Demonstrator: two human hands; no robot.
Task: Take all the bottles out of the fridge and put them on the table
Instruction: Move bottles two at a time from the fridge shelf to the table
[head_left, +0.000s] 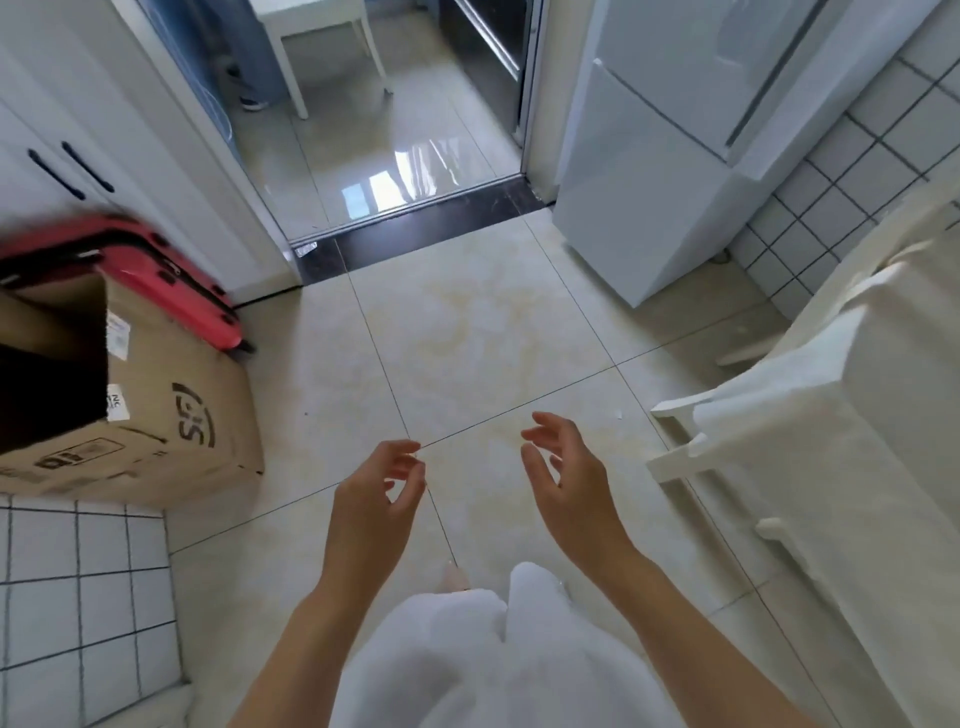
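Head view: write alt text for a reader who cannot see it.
Two empty hands, left hand and right hand, fingers loosely curled, reach over a tiled floor. A closed white fridge stands ahead right; a cloth-covered table is at right.

floor: pale beige floor tiles (467, 322), glossy, thin dark grout
walls: white square wall tiles (841, 192) on the right
doorway: dark threshold strip (415, 228), shiny next room with a white chair (311, 31)
left side: white cabinets (57, 130), cardboard box (171, 410), red suitcase (171, 275) behind it
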